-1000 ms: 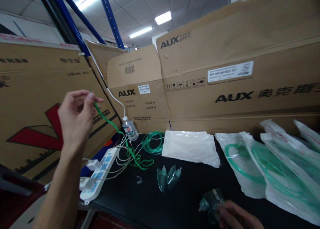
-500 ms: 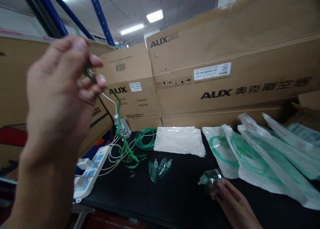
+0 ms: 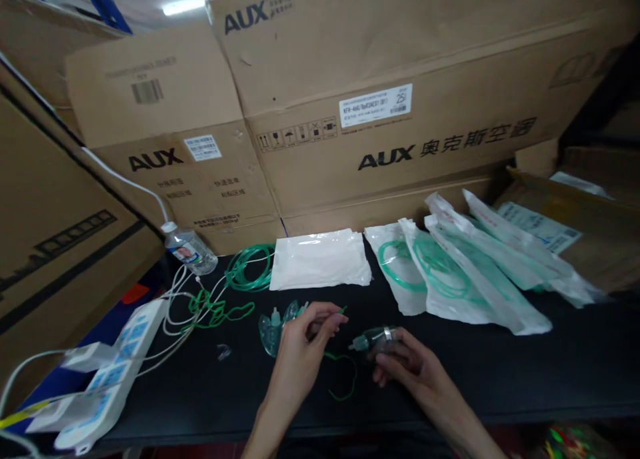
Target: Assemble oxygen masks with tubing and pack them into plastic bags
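Observation:
My left hand [image 3: 306, 345] is closed in a pinch on a thin green elastic cord [image 3: 355, 377]. One end pokes past the fingertips and the rest loops down over the table. My right hand [image 3: 413, 365] grips a clear green-tinted oxygen mask [image 3: 376, 339], its connector turned left toward the left hand. Cord and mask are close but appear apart. Just behind the left hand lies another oxygen mask [image 3: 270, 337]; a further mask [image 3: 291, 311] beside it is partly hidden by that hand. A tangle of green cord [image 3: 216, 311] rests farther left.
At the back are coiled green tubing [image 3: 246, 269], a white packet [image 3: 320, 262] and bagged tubing sets [image 3: 440, 272]. A plastic bottle [image 3: 193, 249], white cables and a power strip [image 3: 113, 372] occupy the left. Cardboard boxes [image 3: 400, 65] wall off the black table [image 3: 200, 405].
My left hand has come down from high on the left to beside the mask, bringing a green cord away from the tangle. The right hand still holds its mask. The view has tilted down.

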The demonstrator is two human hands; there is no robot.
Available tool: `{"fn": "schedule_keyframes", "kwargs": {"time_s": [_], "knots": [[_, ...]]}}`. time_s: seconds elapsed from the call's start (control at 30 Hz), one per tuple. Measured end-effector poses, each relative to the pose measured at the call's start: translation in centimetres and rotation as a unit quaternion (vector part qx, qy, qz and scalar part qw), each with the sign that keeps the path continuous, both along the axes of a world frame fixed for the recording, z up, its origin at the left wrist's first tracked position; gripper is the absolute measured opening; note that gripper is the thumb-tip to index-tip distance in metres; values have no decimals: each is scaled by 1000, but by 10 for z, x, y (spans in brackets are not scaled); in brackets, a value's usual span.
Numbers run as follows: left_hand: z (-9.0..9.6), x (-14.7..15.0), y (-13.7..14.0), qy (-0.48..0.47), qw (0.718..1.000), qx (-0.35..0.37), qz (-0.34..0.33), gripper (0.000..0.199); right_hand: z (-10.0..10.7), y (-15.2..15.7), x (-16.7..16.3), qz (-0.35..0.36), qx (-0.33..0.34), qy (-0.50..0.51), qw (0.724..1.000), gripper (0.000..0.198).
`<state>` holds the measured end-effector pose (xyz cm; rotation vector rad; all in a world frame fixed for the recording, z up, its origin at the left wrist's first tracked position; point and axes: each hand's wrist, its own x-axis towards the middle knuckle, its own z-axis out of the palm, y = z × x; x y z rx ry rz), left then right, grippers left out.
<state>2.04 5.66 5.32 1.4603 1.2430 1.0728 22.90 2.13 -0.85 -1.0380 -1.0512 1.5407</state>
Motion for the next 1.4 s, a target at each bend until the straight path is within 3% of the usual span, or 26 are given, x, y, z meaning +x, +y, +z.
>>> {"fn": "schedule_keyframes", "kwargs": {"time_s": [0.2,0.33,0.5,0.63,0.8,0.87,0.97,1.07,1.17,1.27,1.4], "knots": [[-6,-3,-7,-1,999,-47,13,22,-4,-6,-9,-70,-24,-70,995,53],[-18,2,-17,28,997,-61,28,23,-2,-8,-12,-68,-20,-137,988,44],[-34,2,-25,52,995,-85,28,22,8,-8,-7,-42,-29,-108,993,34],[-31,1,-28,65,993,-99,22,26,15,-10,-5,-33,-49,-12,998,30],[-24,6,-25,-55,976,-191,-83,31,18,-11,-13,-43,-103,186,976,33],[-22,9,-22,-113,963,-225,-101,33,17,-10,-18,-50,-103,200,973,35],[-19,12,-19,-182,946,-264,-55,32,16,-9,-25,-95,-98,187,973,39],[-20,14,-16,-232,925,-297,-57,32,16,-11,-29,-120,-97,166,974,46],[-24,16,-15,-256,919,-296,-40,31,13,-16,-28,-104,-71,132,983,40],[-28,17,-14,-275,921,-276,-2,28,5,-24,-27,-82,-2,54,995,34],[-28,15,-16,-302,918,-256,-19,25,-8,-33,-28,-106,107,-104,983,49]]}}
